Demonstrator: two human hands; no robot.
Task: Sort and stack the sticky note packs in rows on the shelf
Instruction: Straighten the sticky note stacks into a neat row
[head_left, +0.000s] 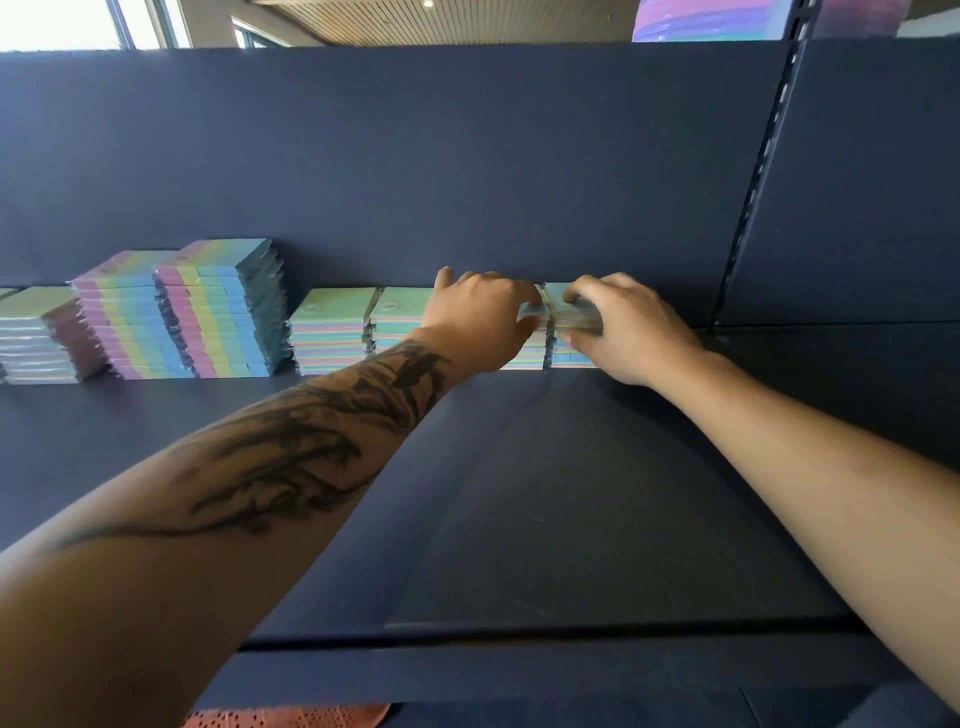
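Head view | near: bare dark shelf front, both forearms reaching in | far, at back wall: left hand and right hand, each grip curled onto top packs of the two rightmost stacks, squaring them | row and taller stacks to the left already placed; sorting looks well along, right end unfilled.

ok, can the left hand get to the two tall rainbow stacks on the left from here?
Probably yes. The left hand is busy on the low pastel stacks, but only bare shelf lies before the tall rainbow stacks.
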